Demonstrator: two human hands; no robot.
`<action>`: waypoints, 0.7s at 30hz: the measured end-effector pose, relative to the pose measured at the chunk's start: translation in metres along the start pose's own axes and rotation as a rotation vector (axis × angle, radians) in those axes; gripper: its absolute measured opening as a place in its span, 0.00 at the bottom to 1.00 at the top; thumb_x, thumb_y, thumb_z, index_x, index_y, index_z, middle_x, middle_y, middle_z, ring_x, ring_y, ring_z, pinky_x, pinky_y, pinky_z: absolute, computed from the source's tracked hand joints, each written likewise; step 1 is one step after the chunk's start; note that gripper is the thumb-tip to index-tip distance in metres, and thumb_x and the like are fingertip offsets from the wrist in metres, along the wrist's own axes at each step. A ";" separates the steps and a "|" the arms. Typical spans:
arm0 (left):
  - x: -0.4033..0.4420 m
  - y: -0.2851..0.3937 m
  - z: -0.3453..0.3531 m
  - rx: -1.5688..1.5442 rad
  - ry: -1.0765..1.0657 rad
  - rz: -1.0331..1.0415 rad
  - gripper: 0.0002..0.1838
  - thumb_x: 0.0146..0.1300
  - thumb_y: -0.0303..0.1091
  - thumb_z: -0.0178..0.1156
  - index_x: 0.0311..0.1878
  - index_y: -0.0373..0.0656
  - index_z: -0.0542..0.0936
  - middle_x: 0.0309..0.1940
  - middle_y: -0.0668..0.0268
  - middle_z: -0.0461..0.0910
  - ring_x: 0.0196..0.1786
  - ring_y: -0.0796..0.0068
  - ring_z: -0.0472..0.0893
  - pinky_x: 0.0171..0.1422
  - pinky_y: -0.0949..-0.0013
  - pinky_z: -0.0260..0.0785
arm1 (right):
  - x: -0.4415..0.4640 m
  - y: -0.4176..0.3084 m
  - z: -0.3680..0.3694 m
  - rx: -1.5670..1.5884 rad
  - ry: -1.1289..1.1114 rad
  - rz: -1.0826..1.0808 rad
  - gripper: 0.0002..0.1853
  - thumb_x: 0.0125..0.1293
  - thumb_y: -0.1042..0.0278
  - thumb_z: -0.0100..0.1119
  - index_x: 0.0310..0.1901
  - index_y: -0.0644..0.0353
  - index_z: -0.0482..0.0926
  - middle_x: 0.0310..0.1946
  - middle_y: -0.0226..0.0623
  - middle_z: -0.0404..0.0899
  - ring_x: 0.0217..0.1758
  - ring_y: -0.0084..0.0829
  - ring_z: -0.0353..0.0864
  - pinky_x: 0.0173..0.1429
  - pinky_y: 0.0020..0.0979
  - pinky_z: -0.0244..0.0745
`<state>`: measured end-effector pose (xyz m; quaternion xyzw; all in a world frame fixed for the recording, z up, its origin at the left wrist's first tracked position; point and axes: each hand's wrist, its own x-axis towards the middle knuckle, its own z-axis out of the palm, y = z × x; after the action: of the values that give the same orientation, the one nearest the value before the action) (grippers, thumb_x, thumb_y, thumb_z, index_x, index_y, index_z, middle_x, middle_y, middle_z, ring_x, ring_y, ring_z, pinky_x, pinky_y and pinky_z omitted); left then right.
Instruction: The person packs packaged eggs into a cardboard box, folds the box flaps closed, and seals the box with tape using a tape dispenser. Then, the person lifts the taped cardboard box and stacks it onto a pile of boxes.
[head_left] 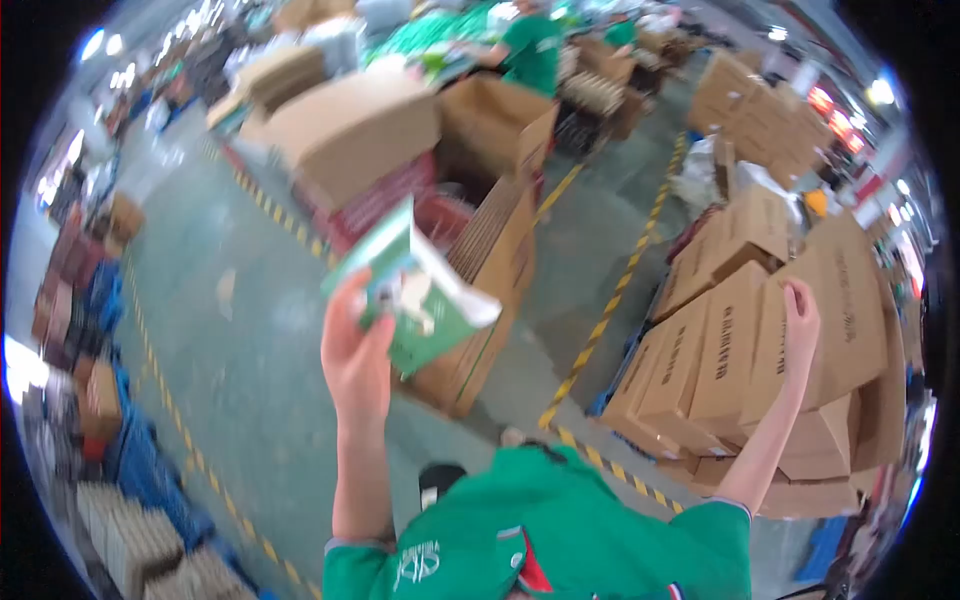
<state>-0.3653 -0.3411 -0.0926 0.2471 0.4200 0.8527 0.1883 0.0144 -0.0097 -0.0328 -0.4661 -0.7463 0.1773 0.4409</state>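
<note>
Here, left hand (pixel 358 335): one, raised; its fingers were closed on the lower left edge of one green-and-white printed packet (pixel 430 320), thumb across the face.
Packet position: in the air, tilted, a white surface showed at its right; paper or plastic, could not tell.
Right hand (pixel 800 310): one, reached out in front of brown cardboard boxes with dark lettering (pixel 740 300); fingers were curled in narrow; whether they touched cardboard, could not tell.
Lettered boxes: at least four were counted, stacked at right.
Open brown cardboard carton (pixel 535 135): one, stood beyond the packet.
Pale-brown cardboard stack (pixel 350 125): one, bent over, lay left of the carton.
Yellow-and-black striped floor lines (pixel 648 240): at least four were visible.
Green cloth shirt (pixel 570 530): one, was on the wearer.
Co-workers in green (pixel 530 50): two, stood well beyond, blurred.
</note>
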 end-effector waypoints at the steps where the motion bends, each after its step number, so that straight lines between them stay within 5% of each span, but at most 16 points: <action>1: -0.003 0.020 -0.011 -0.080 0.022 -0.003 0.29 0.58 0.15 0.53 0.65 0.34 0.62 0.55 0.59 0.71 0.55 0.72 0.73 0.58 0.70 0.67 | -0.014 -0.046 0.036 0.096 -0.181 -0.020 0.11 0.65 0.69 0.52 0.46 0.63 0.78 0.38 0.30 0.77 0.41 0.20 0.72 0.49 0.23 0.67; 5: -0.017 0.066 -0.099 0.006 0.066 0.089 0.30 0.58 0.17 0.54 0.65 0.35 0.62 0.55 0.59 0.71 0.55 0.70 0.73 0.60 0.68 0.64 | -0.120 -0.215 0.176 0.374 -0.817 -0.173 0.12 0.63 0.72 0.53 0.48 0.61 0.78 0.42 0.30 0.77 0.44 0.20 0.72 0.53 0.23 0.66; 7: -0.025 0.090 -0.139 0.132 0.099 0.098 0.31 0.56 0.17 0.53 0.65 0.33 0.61 0.57 0.53 0.70 0.60 0.66 0.70 0.62 0.64 0.63 | -0.161 -0.270 0.224 0.699 -1.048 -0.431 0.14 0.59 0.75 0.55 0.48 0.63 0.77 0.48 0.37 0.78 0.51 0.29 0.75 0.60 0.33 0.66; 10: -0.037 0.142 -0.194 0.206 0.208 0.069 0.28 0.57 0.17 0.53 0.64 0.35 0.63 0.55 0.54 0.71 0.58 0.67 0.71 0.61 0.65 0.64 | -0.216 -0.383 0.265 1.305 -1.260 -0.602 0.11 0.55 0.77 0.53 0.41 0.64 0.76 0.45 0.43 0.78 0.47 0.34 0.75 0.53 0.34 0.67; 14: -0.042 0.175 -0.254 0.291 0.322 0.102 0.26 0.59 0.17 0.53 0.62 0.36 0.65 0.54 0.52 0.73 0.56 0.67 0.73 0.60 0.66 0.65 | -0.281 -0.488 0.279 1.308 -0.927 -1.288 0.04 0.51 0.71 0.52 0.30 0.59 0.73 0.37 0.41 0.78 0.38 0.35 0.74 0.40 0.33 0.69; 18: -0.029 0.198 -0.314 0.284 0.381 0.148 0.26 0.58 0.17 0.54 0.61 0.35 0.66 0.55 0.51 0.70 0.58 0.65 0.71 0.62 0.65 0.64 | -0.336 -0.555 0.314 1.660 -0.724 -1.258 0.11 0.40 0.63 0.56 0.23 0.61 0.71 0.27 0.37 0.74 0.32 0.34 0.71 0.35 0.32 0.68; 21: -0.013 0.212 -0.355 0.325 0.412 0.179 0.26 0.57 0.17 0.55 0.61 0.34 0.65 0.56 0.51 0.68 0.59 0.66 0.71 0.63 0.65 0.64 | -0.344 -0.592 0.356 1.679 -0.703 -1.257 0.10 0.41 0.64 0.56 0.24 0.61 0.72 0.29 0.37 0.75 0.33 0.35 0.72 0.36 0.33 0.69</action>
<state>-0.5849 -0.6910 -0.1105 0.1318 0.5571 0.8197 -0.0192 -0.5369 -0.5482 0.0023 0.5197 -0.5762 0.4943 0.3919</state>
